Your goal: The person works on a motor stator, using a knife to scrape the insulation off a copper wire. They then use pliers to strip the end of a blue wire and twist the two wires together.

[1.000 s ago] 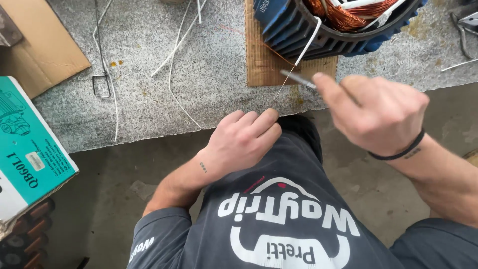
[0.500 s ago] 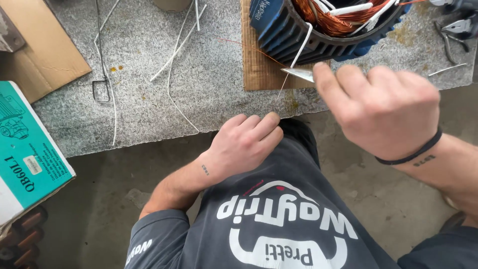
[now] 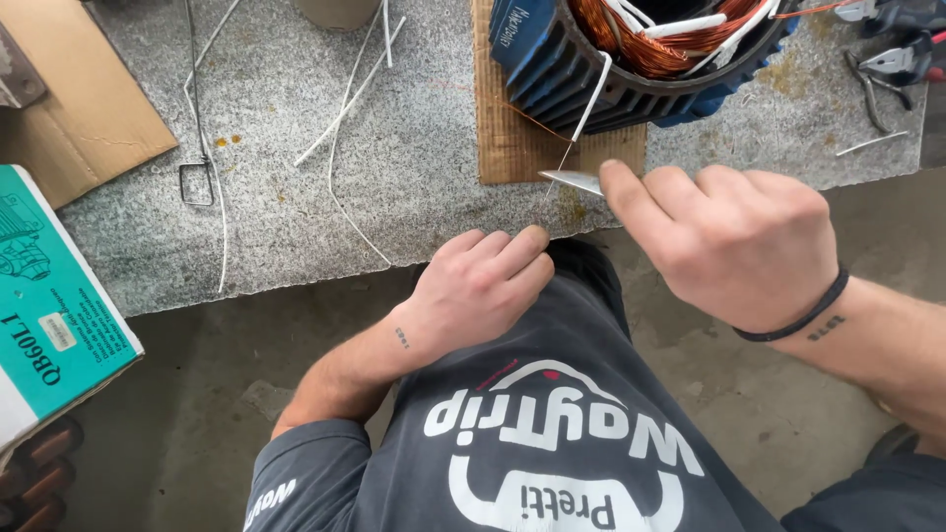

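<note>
Granite worktop (image 3: 296,197), teal box (image 3: 49,315) at left edge, right hand (image 3: 734,241) fingers pinching blade (image 3: 572,179), left hand (image 3: 483,286) curled, holding nothing

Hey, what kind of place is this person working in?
Probably a motor repair workshop. A blue stator with bare copper windings sits on a stone bench, pliers lie nearby, and the right hand holds a small blade.

Blade (image 3: 572,180) in right hand (image 3: 734,241)
</note>
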